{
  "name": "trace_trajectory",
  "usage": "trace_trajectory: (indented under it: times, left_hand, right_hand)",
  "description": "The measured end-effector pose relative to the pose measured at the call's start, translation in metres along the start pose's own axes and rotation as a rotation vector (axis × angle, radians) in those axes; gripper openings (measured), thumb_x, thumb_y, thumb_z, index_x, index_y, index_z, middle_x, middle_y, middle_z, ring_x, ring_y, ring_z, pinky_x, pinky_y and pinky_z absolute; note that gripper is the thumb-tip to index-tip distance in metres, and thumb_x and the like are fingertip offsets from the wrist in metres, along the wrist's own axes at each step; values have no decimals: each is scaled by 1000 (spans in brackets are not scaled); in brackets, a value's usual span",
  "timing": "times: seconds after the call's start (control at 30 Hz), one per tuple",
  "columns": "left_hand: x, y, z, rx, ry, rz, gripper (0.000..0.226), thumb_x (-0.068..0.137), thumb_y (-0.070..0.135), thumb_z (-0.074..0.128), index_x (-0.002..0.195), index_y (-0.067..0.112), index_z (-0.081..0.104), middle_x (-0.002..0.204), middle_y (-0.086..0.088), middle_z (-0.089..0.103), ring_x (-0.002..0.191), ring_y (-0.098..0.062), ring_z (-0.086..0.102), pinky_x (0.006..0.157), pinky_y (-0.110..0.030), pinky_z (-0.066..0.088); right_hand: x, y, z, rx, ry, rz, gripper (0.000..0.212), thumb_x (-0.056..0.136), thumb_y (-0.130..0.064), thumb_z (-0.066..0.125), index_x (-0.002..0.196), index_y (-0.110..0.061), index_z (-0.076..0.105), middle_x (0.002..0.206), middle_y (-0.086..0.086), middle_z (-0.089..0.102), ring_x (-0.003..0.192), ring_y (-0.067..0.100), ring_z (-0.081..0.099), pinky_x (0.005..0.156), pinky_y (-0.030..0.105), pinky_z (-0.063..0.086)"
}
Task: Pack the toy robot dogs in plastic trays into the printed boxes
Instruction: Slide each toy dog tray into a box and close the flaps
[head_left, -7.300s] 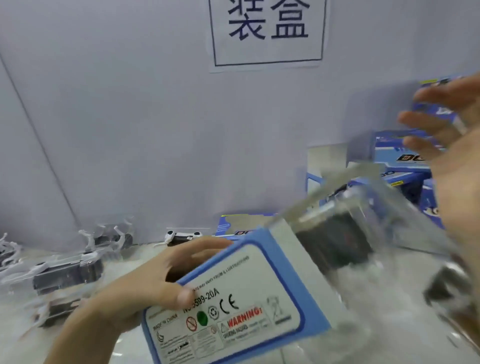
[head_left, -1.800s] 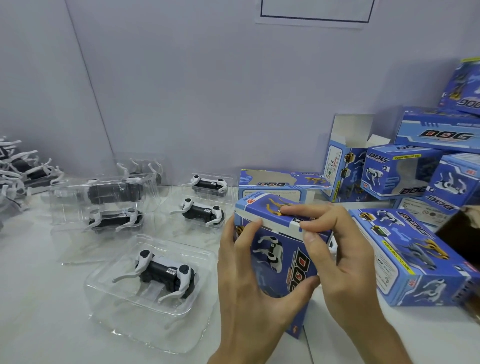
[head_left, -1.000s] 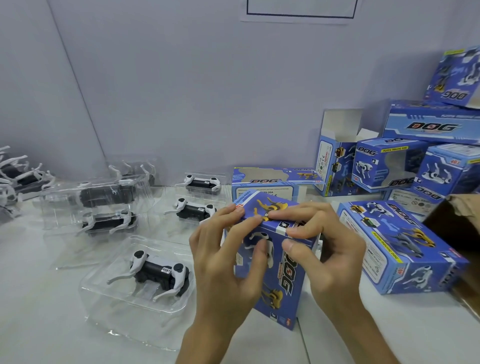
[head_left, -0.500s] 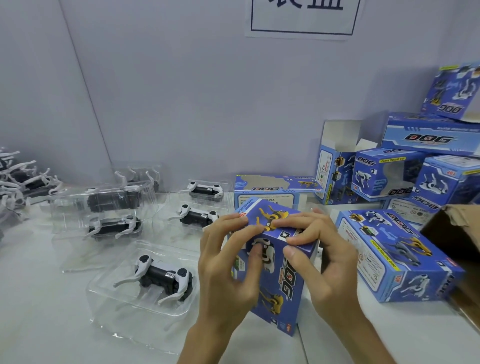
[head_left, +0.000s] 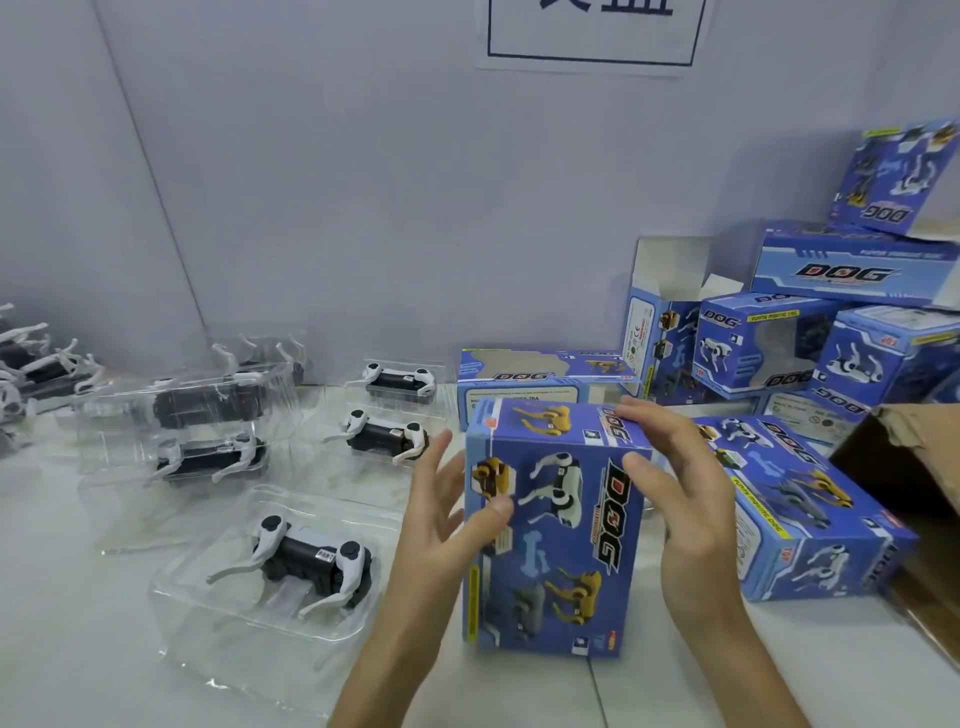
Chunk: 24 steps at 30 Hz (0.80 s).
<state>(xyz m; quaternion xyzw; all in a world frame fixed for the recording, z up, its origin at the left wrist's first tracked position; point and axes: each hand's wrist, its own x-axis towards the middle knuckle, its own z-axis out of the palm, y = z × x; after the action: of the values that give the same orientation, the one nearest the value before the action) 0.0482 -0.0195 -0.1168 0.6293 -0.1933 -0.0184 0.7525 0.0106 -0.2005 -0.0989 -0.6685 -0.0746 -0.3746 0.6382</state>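
A closed blue printed DOG box (head_left: 556, 545) stands upright on the white table in front of me. My left hand (head_left: 436, 525) is at its left side, fingers spread and straight, thumb resting on the front face. My right hand (head_left: 685, 493) is at its upper right corner, with relaxed fingertips touching the top edge and the thumb on the front face. A black and white toy robot dog (head_left: 306, 556) lies in a clear plastic tray (head_left: 208, 613) just left of the box.
More trayed dogs lie further left and behind (head_left: 384, 436), (head_left: 208, 457), (head_left: 400, 382). Another printed box (head_left: 810, 514) lies to the right, with a stack of boxes (head_left: 753, 343) behind it and one open-topped box (head_left: 665, 322). A brown carton (head_left: 914, 467) sits at the right edge.
The box has been turned to face me squarely and stands upright. Both hands have loosened from gripping its top and now only touch it with straighter fingers.
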Motion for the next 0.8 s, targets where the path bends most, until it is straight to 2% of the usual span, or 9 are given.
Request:
trace_trajectory:
  times: [0.1,0.17,0.23,0.33,0.43,0.5,0.57,0.7,0.8]
  left_hand:
    - [-3,2,-3,109,-31,74,88,59,48,78,142,33,49,130,5,66,122,-15,61,104,-40,48]
    - [-8,2,1,241,71,231,82,57,45,81,134,36,53,122,12,67,117,-11,60,91,-20,50]
    - [-13,3,8,336,162,426,77,58,39,85,128,34,53,120,9,65,111,-11,61,83,-11,48]
    - [-16,-3,20,547,178,798,77,62,29,82,131,24,48,127,-4,56,120,-19,57,98,-25,46]
    - [-16,-12,31,816,139,1017,78,65,30,77,135,26,42,134,-3,52,133,-23,50,115,-46,32]
    - [-15,-18,35,971,118,1059,81,60,26,79,133,27,46,137,2,51,138,-22,45,117,-50,26]
    - [-14,-21,35,1056,105,1038,89,50,18,83,131,26,48,142,4,49,138,-26,43,115,-53,26]
    - [-14,-20,32,1017,231,900,83,66,14,69,142,30,36,157,-7,33,144,-32,36,112,-56,30]
    - [-11,-20,23,889,288,745,91,66,16,72,148,22,31,160,-10,32,142,-30,39,108,-47,35]
  right_hand:
    - [3,0,-3,186,-45,77,37,86,-17,49,119,-11,65,128,2,66,117,20,64,85,28,56]
    - [7,-3,-9,294,-48,165,38,88,-25,48,120,-13,66,132,9,64,118,28,62,91,37,50]
    - [13,-5,-16,360,-39,299,40,91,-38,49,121,-19,67,136,15,60,115,40,57,97,50,41]
    - [19,-4,-33,234,-47,475,61,86,-56,41,125,-15,65,123,19,67,98,35,60,91,52,41]
    - [21,-5,-48,6,-188,632,70,84,-76,38,112,-24,74,107,12,73,86,26,66,70,39,50]
    - [21,-6,-51,-73,-299,720,69,77,-79,42,105,-25,76,98,14,71,76,24,63,55,29,49]
    - [20,-5,-51,-8,-289,787,63,71,-68,60,104,-16,75,90,18,65,70,24,61,51,30,50]
    - [22,-6,-52,300,-145,773,55,64,-40,73,106,-4,69,81,15,59,63,25,59,59,40,57]
    - [26,-9,-53,422,137,561,32,70,-30,68,91,-6,64,70,11,56,60,23,56,61,41,58]
